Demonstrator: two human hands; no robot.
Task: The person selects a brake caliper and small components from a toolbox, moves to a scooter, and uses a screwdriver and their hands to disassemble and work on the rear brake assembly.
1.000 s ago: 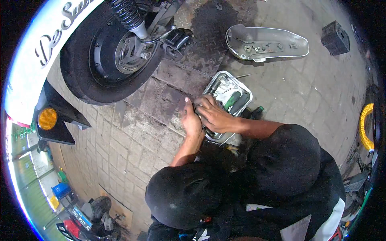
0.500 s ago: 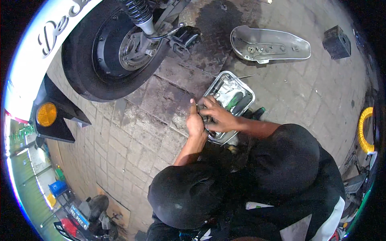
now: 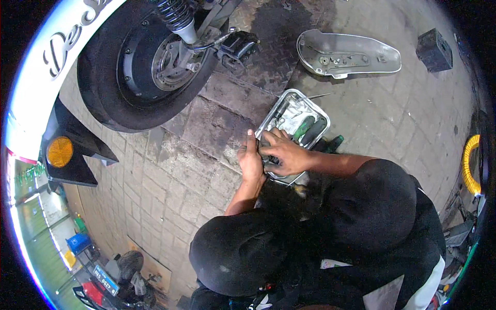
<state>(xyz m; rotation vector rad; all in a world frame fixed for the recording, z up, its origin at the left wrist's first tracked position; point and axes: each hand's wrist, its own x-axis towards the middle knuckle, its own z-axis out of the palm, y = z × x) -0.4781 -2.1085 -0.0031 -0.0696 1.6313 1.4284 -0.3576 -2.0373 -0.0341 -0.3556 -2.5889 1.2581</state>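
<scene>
My left hand [image 3: 250,163] and my right hand [image 3: 287,154] meet at the near left side of a shiny metal tray [image 3: 313,105]. The left thumb points up and away while its other fingers curl around a small dark thing, mostly hidden between the hands. My right fingers are bent and press against that same thing. Inside the tray lie a green-handled tool [image 3: 304,127], a dark handle [image 3: 314,132] and small metal parts. A thin metal rod [image 3: 317,96] sticks out over the tray's far rim.
At the upper left stands a scooter's rear wheel [image 3: 98,101] with its hub exposed, beside a spring shock absorber [image 3: 177,18]. A grey casing cover [image 3: 356,54] lies beyond the tray. Farther right are a black block [image 3: 434,50] and a coiled yellow hose [image 3: 469,165].
My right fingers have shifted slightly and bunched closer to my left hand. The left thumb remains raised. The whole view has shifted a little; tray and cover stay in place.
</scene>
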